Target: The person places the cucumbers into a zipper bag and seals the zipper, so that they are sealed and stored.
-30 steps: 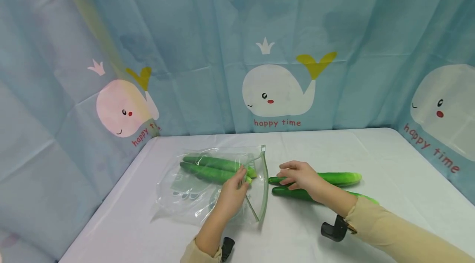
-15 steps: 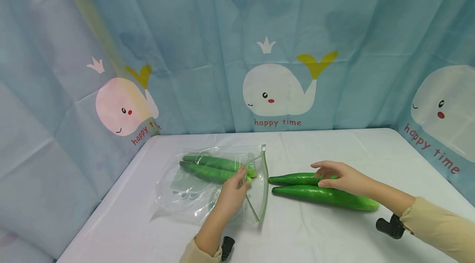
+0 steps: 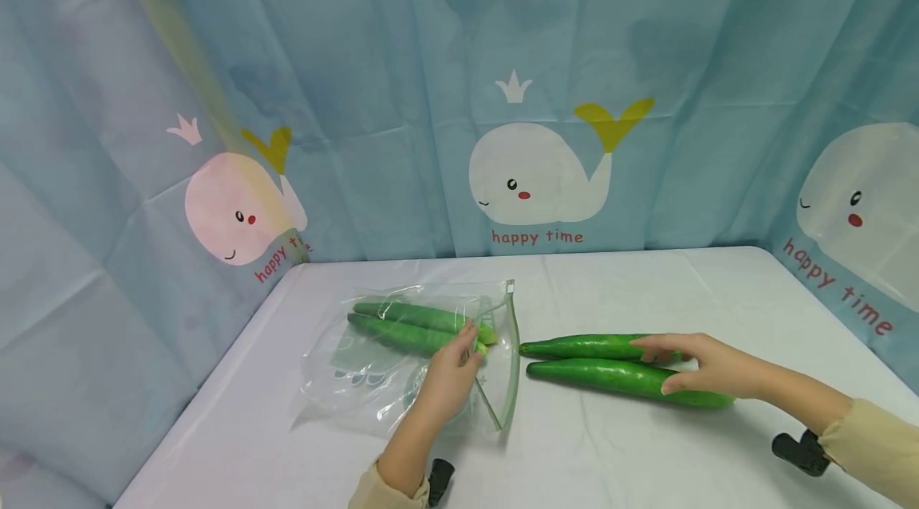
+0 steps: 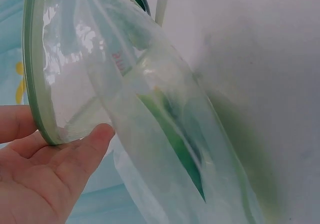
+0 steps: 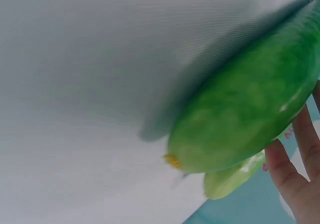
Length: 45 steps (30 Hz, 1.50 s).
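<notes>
A clear zip-top bag [image 3: 337, 393] with a green-edged mouth lies on the left of the table, its mouth facing right. Two long green cucumbers [image 3: 402, 336] are inside it, side by side. My left hand [image 3: 451, 373] holds the bag near its mouth; in the left wrist view the thumb [image 4: 100, 134] and fingers lie on either side of the plastic. Two more cucumbers, a rear one [image 3: 581, 346] and a front one [image 3: 610, 376], lie to the right of the mouth. Over their right ends is my right hand [image 3: 718, 365], fingers apart and not gripping.
Everything rests on a white-covered table [image 3: 574, 453]. A blue curtain [image 3: 388, 174] printed with whales hangs behind and along the sides. Black wrist cameras sit at both sleeves, the right one [image 3: 800, 453] close above the table.
My right hand has moved right along the two loose cucumbers, from their tips near the bag to their right ends. The left hand, bag and cucumbers have stayed in place.
</notes>
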Available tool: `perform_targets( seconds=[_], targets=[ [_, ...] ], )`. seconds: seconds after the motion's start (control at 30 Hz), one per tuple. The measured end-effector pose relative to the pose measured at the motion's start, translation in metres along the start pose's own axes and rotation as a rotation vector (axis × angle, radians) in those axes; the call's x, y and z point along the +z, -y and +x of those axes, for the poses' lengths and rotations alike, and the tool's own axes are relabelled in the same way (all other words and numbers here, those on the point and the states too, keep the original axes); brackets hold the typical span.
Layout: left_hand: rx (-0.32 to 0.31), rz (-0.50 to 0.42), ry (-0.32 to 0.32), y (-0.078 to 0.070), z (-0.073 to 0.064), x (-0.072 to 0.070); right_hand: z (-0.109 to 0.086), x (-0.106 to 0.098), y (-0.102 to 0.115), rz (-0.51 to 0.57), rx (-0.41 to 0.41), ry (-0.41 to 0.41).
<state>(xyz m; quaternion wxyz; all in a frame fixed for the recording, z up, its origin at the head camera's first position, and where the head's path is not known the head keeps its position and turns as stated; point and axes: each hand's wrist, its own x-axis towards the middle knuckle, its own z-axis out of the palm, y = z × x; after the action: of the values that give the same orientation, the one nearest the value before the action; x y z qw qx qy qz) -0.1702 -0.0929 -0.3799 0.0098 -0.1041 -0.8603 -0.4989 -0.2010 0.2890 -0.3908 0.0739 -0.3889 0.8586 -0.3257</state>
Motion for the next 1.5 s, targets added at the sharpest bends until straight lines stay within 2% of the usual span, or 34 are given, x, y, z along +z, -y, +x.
perform_targets(
  seconds=[0.2, 0.4, 0.67, 1.0, 1.3, 1.37, 1.5],
  targets=[
    [0.011, -0.005, -0.002, 0.002, 0.0, 0.0, -0.008, 0.001, -0.01, 0.014, -0.014, 0.015],
    [0.008, -0.014, 0.004, 0.003, 0.0, 0.001, -0.016, 0.0, -0.018, -0.035, -0.036, 0.009],
    [0.012, -0.017, 0.001, 0.004, -0.001, 0.001, -0.026, -0.002, -0.025, -0.083, 0.044, 0.064],
    [0.021, -0.007, -0.016, 0.005, -0.001, 0.002, -0.033, 0.001, -0.038, -0.105, -0.088, 0.062],
    [0.012, 0.002, -0.002, 0.005, 0.0, 0.003, -0.036, 0.004, -0.044, -0.147, -0.172, 0.039],
    [0.007, 0.001, -0.003, 0.005, 0.0, 0.002, -0.035, 0.003, -0.042, -0.149, -0.154, 0.042],
    [-0.006, -0.008, -0.006, 0.005, 0.0, 0.002, -0.034, 0.0, -0.035, -0.124, -0.062, 0.061]
  ],
)
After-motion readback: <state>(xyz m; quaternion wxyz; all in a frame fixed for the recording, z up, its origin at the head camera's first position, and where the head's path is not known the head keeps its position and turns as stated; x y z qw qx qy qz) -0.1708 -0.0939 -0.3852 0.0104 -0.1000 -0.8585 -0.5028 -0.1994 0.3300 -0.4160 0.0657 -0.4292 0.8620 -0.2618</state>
